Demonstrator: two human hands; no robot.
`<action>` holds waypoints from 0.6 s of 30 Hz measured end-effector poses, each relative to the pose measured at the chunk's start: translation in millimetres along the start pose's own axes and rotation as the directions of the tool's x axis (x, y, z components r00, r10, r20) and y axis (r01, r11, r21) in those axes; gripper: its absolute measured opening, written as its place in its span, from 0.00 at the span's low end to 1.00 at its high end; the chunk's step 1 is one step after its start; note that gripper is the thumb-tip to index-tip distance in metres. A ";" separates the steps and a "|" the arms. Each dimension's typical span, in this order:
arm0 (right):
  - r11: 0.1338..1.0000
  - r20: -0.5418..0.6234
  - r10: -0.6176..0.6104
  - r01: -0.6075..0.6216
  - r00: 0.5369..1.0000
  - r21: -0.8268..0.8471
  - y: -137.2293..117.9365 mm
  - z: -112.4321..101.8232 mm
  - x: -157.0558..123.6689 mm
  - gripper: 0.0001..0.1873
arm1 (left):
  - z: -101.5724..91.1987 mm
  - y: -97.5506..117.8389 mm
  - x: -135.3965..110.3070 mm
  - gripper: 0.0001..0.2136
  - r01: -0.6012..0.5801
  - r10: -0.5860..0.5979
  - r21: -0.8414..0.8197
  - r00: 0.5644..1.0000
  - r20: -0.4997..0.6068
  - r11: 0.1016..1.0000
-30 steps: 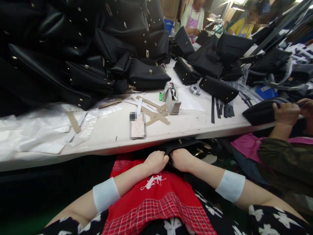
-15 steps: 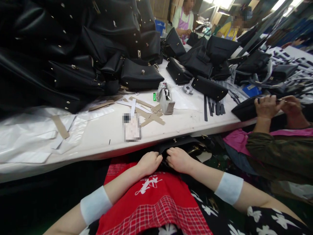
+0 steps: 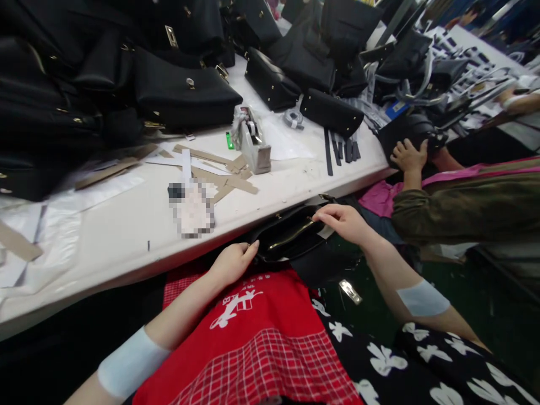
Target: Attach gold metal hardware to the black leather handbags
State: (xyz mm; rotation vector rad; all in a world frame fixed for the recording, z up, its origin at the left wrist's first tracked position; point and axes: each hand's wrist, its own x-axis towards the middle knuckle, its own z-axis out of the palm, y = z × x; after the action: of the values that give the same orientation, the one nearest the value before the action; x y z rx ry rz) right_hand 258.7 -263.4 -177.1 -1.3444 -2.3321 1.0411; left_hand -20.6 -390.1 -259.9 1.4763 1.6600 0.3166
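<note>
A black handbag lies at my lap against the table's front edge, its mouth spread and a gold-toned zipper showing along the inside. My left hand is closed on the near left rim of the bag, thumb on top. Thumb and forefinger of my right hand pinch at the zipper's right end; the small part between them is hidden. Below my right hand a shiny metal plate shows against the dark material.
The white table carries a phone, cardboard strips, a tape dispenser and black strips. Finished-looking black handbags are piled behind. To the right, a co-worker's hand rests on a black bag.
My hands have moved apart and the handbag's mouth has opened, showing the zipper. My right hand has shifted right and up. The view has turned downward and to the right.
</note>
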 end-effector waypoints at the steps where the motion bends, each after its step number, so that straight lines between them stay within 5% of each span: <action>1: 1.000 0.049 0.015 -0.016 0.999 0.021 0.4 0.6 -1.9 0.19 | -0.7 1.8 1.9 0.30 0.001 -0.001 0.008 1.000 0.007 1.000; 5: 0.946 0.291 0.164 -0.234 0.943 0.225 -5.0 33.2 -0.6 0.24 | 6.8 23.1 5.8 0.32 -0.068 0.064 0.125 0.997 0.041 0.990; 9: 0.597 0.423 0.438 -0.608 0.794 0.524 -1.6 66.8 2.1 0.28 | 25.6 53.7 1.6 0.29 -0.286 0.265 0.273 0.958 0.110 0.919; 13: 0.473 0.397 0.556 -0.671 0.730 0.572 14.6 68.3 -3.5 0.18 | 28.7 65.4 0.9 0.24 -0.423 0.385 0.220 0.902 0.197 0.879; 18: 0.382 0.350 0.640 -0.679 0.684 0.627 22.7 64.1 -6.1 0.12 | 18.2 56.0 9.0 0.23 -0.400 0.365 0.196 0.911 0.194 0.895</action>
State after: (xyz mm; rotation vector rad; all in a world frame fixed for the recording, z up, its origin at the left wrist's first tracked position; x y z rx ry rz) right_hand 242.4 -290.5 -237.6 -1.8769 -1.0104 1.9568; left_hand 31.5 -373.5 -236.3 1.9600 1.3081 0.2202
